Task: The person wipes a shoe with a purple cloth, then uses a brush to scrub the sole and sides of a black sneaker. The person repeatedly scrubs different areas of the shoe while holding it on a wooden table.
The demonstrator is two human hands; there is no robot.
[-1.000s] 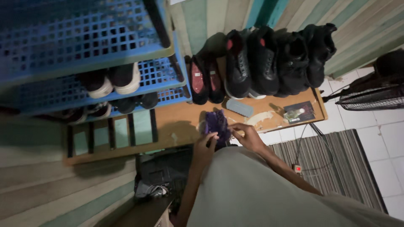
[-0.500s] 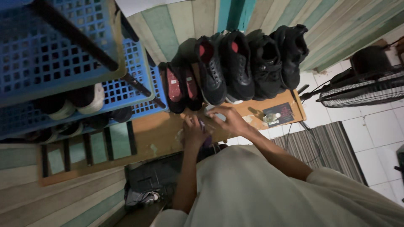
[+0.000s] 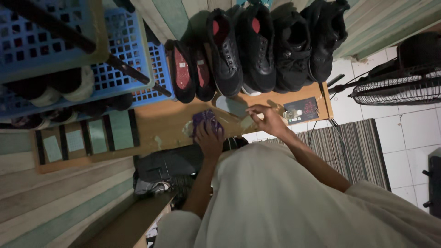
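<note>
Two hands have moved apart since a moment ago: the left hand (image 3: 209, 138) stays clenched on a purple cloth (image 3: 205, 120) over the wooden surface (image 3: 156, 126), while the right hand (image 3: 268, 120), fingers loosely open and empty, has reached toward the pale blue pad (image 3: 232, 105) below the black shoes (image 3: 257, 46). That suggests wiping is pausing for something else.
</note>
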